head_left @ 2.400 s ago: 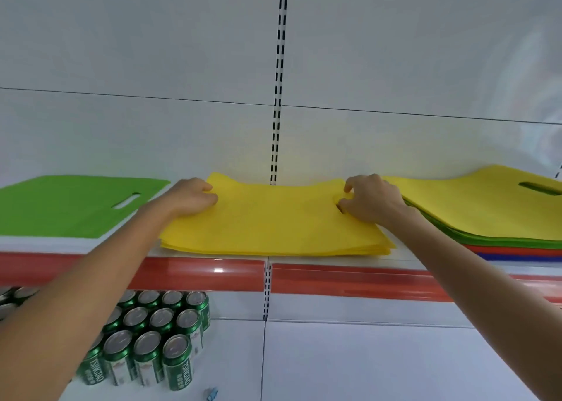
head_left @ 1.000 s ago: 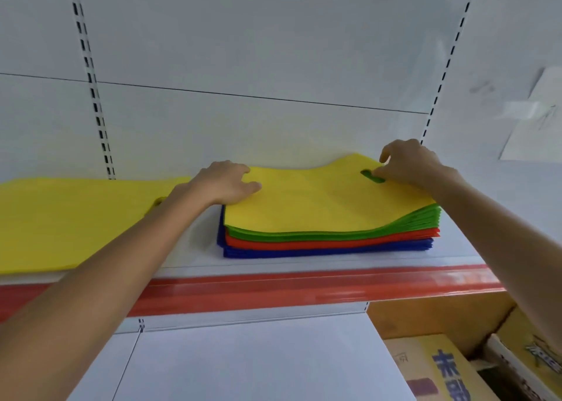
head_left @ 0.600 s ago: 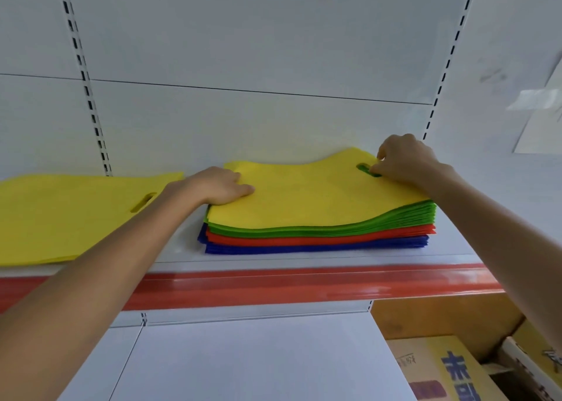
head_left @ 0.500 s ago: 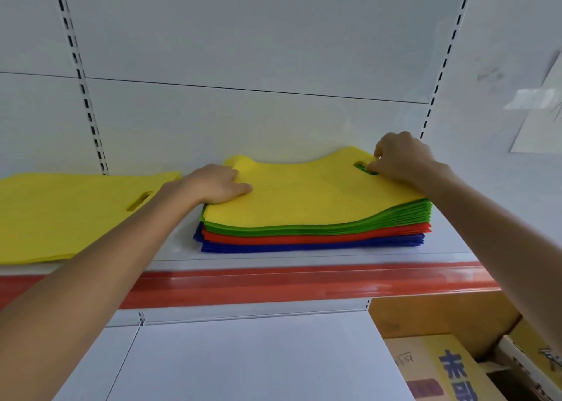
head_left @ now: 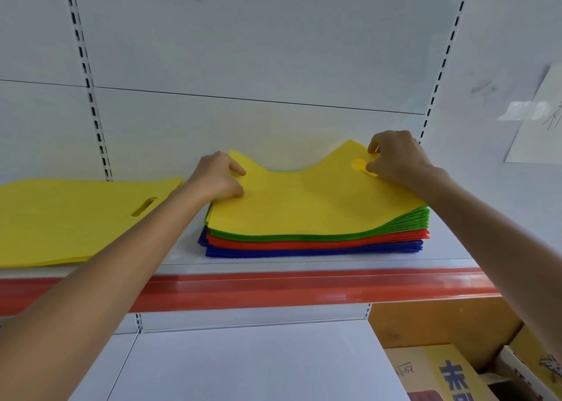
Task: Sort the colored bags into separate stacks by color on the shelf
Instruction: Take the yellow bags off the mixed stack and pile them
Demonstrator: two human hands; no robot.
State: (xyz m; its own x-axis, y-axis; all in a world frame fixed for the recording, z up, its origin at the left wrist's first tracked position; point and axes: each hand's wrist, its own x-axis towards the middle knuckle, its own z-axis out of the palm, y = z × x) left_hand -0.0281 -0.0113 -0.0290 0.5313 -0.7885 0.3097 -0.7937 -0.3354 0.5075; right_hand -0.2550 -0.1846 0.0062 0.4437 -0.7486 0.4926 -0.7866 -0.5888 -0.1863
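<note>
A mixed pile of bags (head_left: 316, 242) lies on the shelf (head_left: 273, 285), with green, red and blue layers under a top yellow bag (head_left: 304, 203). My left hand (head_left: 219, 177) pinches that yellow bag's left far corner. My right hand (head_left: 395, 157) pinches its right end at the handle slot. Both far corners of the bag are lifted off the pile, and its near edge still lies on the green bags. A separate stack of yellow bags (head_left: 70, 218) lies to the left on the same shelf.
The shelf has a red front strip and a white slotted back wall (head_left: 273, 51). Below right stand cardboard boxes (head_left: 450, 373) with printed characters. A paper sheet (head_left: 541, 121) is taped to the wall at the right.
Both hands left the yellow stack and came to the mixed pile at the right. In the last half second they closed on the top yellow bag and raised its far corners.
</note>
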